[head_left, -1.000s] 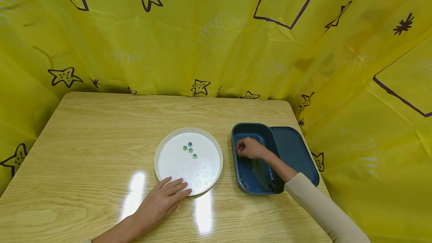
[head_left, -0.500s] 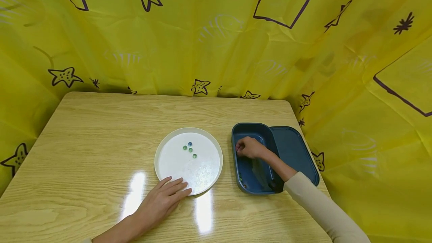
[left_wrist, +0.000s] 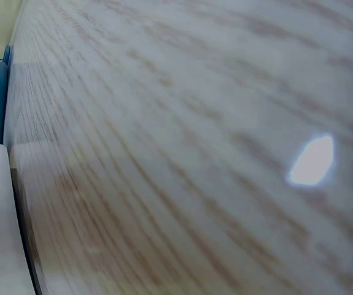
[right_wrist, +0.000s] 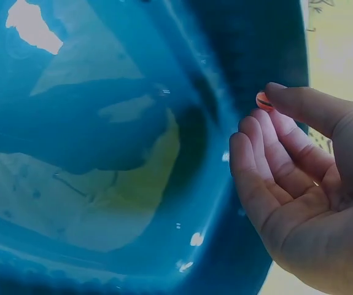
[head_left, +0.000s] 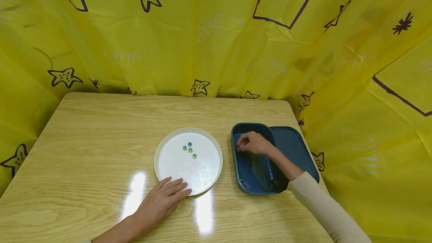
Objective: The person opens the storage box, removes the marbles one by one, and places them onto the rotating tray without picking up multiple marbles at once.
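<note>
From my remote station I log one orange marble (right_wrist: 263,101) with a dark band, pinched between thumb and fingertip of the right hand (head_left: 254,143); that hand is bent nearly closed at the pinch, the other fingers loosely curled. Key relation, taking the plate (head_left: 175,165) as landmark: the marble is off to the plate's right, down inside the box (head_left: 243,166), close by the wall facing the plate, so the plate lies leftward from the fingertips, across that wall. I cannot tell whether marble and wall touch. Being round, it gives me no long axis. The right hand is the one at the marble; the left hand (head_left: 164,197) grips nothing I can see, its extended fingers resting over the plate's near rim. Contents: the plate holds one blue marble (head_left: 189,144) and three green marbles (head_left: 190,150), beyond its centre. In the box, a few small green pieces (head_left: 240,176) lie along the plate-side wall, near end; too small to count. Lid (head_left: 297,145): beyond the box from the plate, on the bench (head_left: 101,134).
</note>
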The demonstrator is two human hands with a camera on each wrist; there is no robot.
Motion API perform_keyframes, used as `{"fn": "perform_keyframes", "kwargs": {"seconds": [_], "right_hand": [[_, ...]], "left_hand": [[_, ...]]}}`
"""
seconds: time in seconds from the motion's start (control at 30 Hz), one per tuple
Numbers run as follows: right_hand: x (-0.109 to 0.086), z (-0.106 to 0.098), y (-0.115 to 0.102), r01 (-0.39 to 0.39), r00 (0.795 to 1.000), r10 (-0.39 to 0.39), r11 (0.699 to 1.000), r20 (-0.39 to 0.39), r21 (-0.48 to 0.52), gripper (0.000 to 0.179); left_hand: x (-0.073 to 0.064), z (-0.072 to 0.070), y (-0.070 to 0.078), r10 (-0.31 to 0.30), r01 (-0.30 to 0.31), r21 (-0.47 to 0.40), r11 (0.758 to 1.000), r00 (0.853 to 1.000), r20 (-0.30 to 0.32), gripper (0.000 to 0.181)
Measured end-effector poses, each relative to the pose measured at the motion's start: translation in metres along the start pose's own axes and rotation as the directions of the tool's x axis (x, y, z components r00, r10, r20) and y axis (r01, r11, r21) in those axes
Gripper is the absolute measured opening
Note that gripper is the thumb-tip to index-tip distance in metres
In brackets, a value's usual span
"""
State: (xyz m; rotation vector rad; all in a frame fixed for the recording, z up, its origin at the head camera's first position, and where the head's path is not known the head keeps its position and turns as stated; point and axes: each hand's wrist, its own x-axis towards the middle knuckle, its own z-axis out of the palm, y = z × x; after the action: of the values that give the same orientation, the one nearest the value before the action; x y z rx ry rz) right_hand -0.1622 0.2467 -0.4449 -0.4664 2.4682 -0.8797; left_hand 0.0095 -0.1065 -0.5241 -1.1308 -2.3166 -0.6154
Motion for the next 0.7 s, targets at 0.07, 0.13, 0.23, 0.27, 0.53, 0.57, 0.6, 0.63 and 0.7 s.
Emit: {"fn": "perform_keyframes", "kwargs": {"seconds": [0.07,0.13,0.23,0.27,0.53,0.57,0.6,0.63,0.7], "right_hand": [[-0.002,-0.003,-0.004,0.008,1.000,-0.008,1.000,-0.006,0.008,0.008],[-0.005,-0.006,-0.007,0.021,1.000,-0.021,1.000,-0.014,0.012,0.008],[-0.008,-0.009,-0.013,0.026,0.999,-0.026,0.999,-0.036,0.018,0.008],[-0.008,-0.010,-0.014,0.026,0.999,-0.025,0.999,-0.042,0.020,0.008],[-0.012,-0.018,-0.024,0.057,0.995,-0.054,0.998,-0.084,0.035,0.008],[-0.013,-0.019,-0.025,0.062,0.995,-0.058,0.997,-0.086,0.040,0.008],[-0.013,-0.020,-0.027,0.063,0.994,-0.059,0.997,-0.089,0.046,0.008],[-0.013,-0.020,-0.028,0.070,0.994,-0.065,0.996,-0.091,0.048,0.008],[-0.014,-0.022,-0.031,0.078,0.993,-0.072,0.995,-0.094,0.057,0.009]], "left_hand": [[0.000,0.000,0.000,-0.001,0.001,0.000,1.000,1.000,0.001,0.049],[0.000,0.000,0.000,-0.001,0.001,-0.001,1.000,1.000,0.001,0.049],[0.000,0.001,0.000,-0.001,0.001,0.002,1.000,1.000,0.002,0.049],[0.000,0.001,0.000,-0.001,0.001,0.002,1.000,1.000,0.002,0.049],[0.001,0.000,-0.001,0.000,0.000,0.004,1.000,1.000,-0.001,0.050],[0.001,0.000,-0.001,0.000,0.000,0.002,1.000,1.000,-0.002,0.050],[0.001,0.000,0.000,0.000,0.000,0.001,1.000,1.000,-0.003,0.050],[0.001,0.000,0.000,0.000,0.000,0.001,1.000,1.000,-0.004,0.050],[0.001,0.000,0.000,-0.001,0.001,0.002,1.000,1.000,-0.004,0.050]]}}
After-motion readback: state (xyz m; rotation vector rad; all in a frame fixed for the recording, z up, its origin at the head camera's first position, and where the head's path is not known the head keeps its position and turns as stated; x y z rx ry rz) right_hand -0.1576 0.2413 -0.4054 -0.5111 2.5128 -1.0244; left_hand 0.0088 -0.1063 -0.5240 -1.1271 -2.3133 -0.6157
